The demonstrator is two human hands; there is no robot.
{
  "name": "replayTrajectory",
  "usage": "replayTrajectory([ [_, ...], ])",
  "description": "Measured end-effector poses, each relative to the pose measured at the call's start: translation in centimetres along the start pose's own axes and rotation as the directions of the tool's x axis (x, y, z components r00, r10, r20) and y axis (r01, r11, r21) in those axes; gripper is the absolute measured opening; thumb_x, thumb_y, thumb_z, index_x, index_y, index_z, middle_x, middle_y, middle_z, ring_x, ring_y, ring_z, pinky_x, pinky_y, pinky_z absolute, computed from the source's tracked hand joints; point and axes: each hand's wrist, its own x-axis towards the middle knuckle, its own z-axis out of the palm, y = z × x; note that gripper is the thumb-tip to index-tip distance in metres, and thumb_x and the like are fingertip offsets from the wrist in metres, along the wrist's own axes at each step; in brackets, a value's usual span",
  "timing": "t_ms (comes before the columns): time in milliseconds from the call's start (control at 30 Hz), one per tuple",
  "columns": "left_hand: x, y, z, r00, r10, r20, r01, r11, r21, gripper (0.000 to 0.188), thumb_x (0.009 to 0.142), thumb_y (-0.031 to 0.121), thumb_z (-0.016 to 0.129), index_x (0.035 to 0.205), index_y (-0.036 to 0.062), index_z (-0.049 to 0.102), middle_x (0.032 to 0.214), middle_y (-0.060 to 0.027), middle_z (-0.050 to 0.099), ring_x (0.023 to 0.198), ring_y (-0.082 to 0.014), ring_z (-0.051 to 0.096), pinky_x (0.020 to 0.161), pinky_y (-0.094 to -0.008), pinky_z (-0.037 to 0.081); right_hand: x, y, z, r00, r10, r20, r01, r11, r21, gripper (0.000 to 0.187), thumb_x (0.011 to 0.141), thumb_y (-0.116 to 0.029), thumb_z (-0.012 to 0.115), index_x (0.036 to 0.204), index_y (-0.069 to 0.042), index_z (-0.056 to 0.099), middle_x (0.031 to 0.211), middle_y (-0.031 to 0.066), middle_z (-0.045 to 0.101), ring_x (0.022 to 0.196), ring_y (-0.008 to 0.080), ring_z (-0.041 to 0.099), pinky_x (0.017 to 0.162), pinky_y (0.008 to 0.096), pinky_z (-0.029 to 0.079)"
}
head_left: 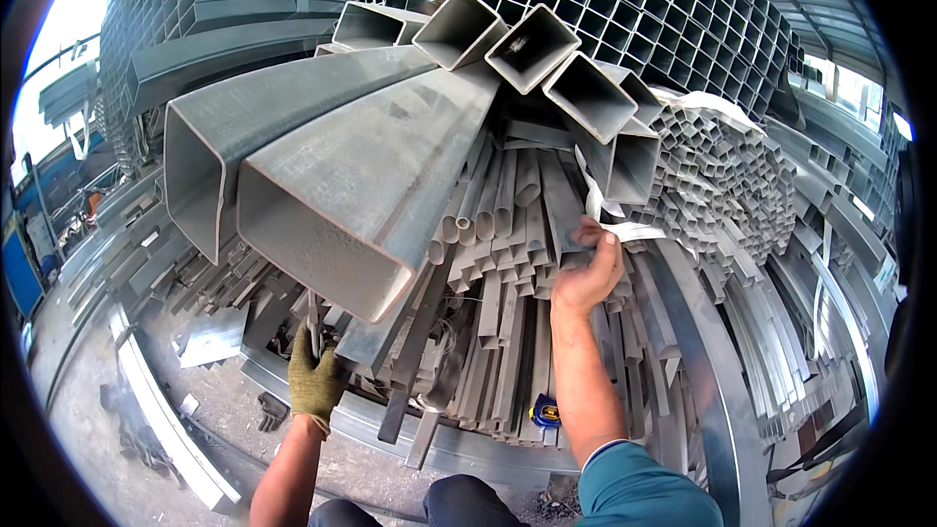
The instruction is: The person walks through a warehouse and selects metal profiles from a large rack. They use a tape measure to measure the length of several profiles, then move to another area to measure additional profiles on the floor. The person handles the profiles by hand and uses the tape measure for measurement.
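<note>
My left hand [314, 378], in an olive-green knit glove, is closed around a slim dark metal hand tool [313, 320]. The tool points up beneath the open end of a large rectangular steel tube [376, 151]; its exact kind I cannot make out. My right hand [591, 271] is bare, its fingers pinched on a white strap [636, 231]. That strap bends sharply at my fingertips and runs up beside several square steel tubes [590, 96]. Below my hands lie stacked narrow steel tubes [503, 307], with a blue and yellow tape measure [545, 412] resting near their front ends.
Another large rectangular tube [200, 176] juts out at the left. A bundle of small square tubes [727, 181] sits to the right, and a tall stack of square tubing [639, 5] stands behind. On the ground at the left are a long pale bar [171, 410] and a dark glove [271, 412].
</note>
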Motion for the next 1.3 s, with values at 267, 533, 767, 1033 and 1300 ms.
replayTrajectory([
  [267, -0.1, -0.1, -0.5, 0.997, -0.055, 0.063, 0.044, 0.986, 0.160, 0.058, 0.087, 0.008, 0.062, 0.140, -0.0040, 0.043, 0.128, -0.0142, 0.061, 0.114, -0.0209, 0.060, 0.097, -0.0310, 0.047, -3.6, -2.3, -1.9, 0.986, 0.161, 0.052, -0.161, 0.987, 0.008, 0.040, 0.100, -0.025, 0.047, 0.127, 0.004, 0.053, 0.124, 0.0113, 0.058, 0.108, 0.0198, 0.055, 0.099, 0.0333, 0.039],
  [533, 0.3, 0.3, -0.3, 0.991, -0.038, 0.127, 0.022, 0.992, 0.122, 0.052, 0.088, 0.010, 0.060, 0.136, -0.0039, 0.047, 0.126, -0.0144, 0.061, 0.114, -0.0206, 0.058, 0.099, -0.0307, 0.044, -12.7, -5.6, -12.1, 0.918, 0.358, 0.171, -0.272, 0.882, -0.386, 0.043, 0.092, -0.009, 0.061, 0.131, 0.001, 0.048, 0.130, 0.0138, 0.054, 0.120, 0.0217, 0.053, 0.103, 0.0353, 0.041],
  [767, 1.4, -4.8, -1.6, 0.993, -0.091, 0.078, 0.072, 0.973, 0.217, 0.059, 0.089, 0.001, 0.052, 0.146, -0.0056, 0.037, 0.141, -0.0187, 0.053, 0.129, -0.0257, 0.052, 0.108, -0.0329, 0.039, -14.2, -7.6, -16.7, 0.896, 0.427, 0.118, -0.316, 0.802, -0.507, 0.040, 0.089, 0.001, 0.060, 0.128, 0.001, 0.050, 0.119, 0.0122, 0.060, 0.111, 0.0213, 0.059, 0.095, 0.0347, 0.048],
  [1033, 0.4, -3.7, -0.3, 0.995, -0.058, 0.082, 0.045, 0.987, 0.157, 0.059, 0.089, 0.003, 0.056, 0.145, -0.0060, 0.039, 0.140, -0.0173, 0.054, 0.128, -0.0249, 0.053, 0.107, -0.0333, 0.040, -12.1, -13.3, -15.5, 0.951, 0.283, 0.127, -0.203, 0.877, -0.436, 0.031, 0.094, -0.002, 0.057, 0.125, -0.002, 0.051, 0.114, 0.0080, 0.061, 0.102, 0.0135, 0.058, 0.091, 0.0290, 0.047],
  [1300, 0.4, 0.1, -0.8, 0.987, -0.089, 0.134, 0.068, 0.986, 0.153, 0.063, 0.085, -0.004, 0.052, 0.146, -0.0071, 0.035, 0.136, -0.0192, 0.055, 0.124, -0.0257, 0.056, 0.105, -0.0327, 0.042, -12.7, -19.5, -15.2, 0.886, 0.311, -0.345, -0.412, 0.870, -0.272, 0.040, 0.101, -0.036, 0.047, 0.124, -0.005, 0.055, 0.111, 0.0077, 0.064, 0.098, 0.0170, 0.061, 0.086, 0.0309, 0.047],
])
